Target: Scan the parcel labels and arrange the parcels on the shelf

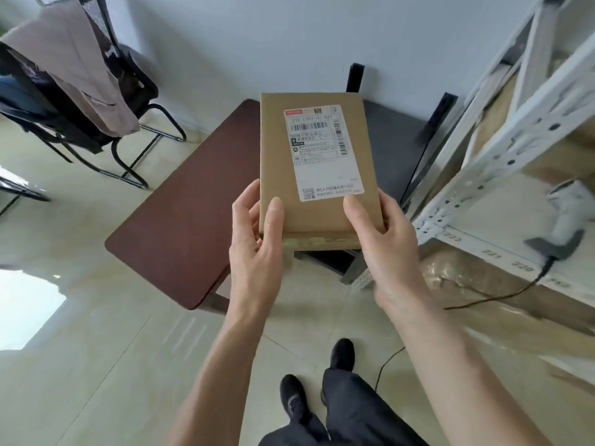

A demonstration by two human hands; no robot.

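Parcel [317, 175] was held up at centre, label [323, 152] facing cam, over the brown worktop [180, 220]. Left hand [254, 243] gripped near-left corner, thumb on top; right hand [383, 246] gripped near-right corner, thumb at label edge. Both sets of fingers clasped the box, neither free. Scanner [561, 220] lay on the shelf [495, 146] at 3 o'clock, untouched. Judged: scan not yet done for this parcel, shelving still to do. Lower shelf at 4 o'clock seemed to hold wrapped goods, too blurred to count.
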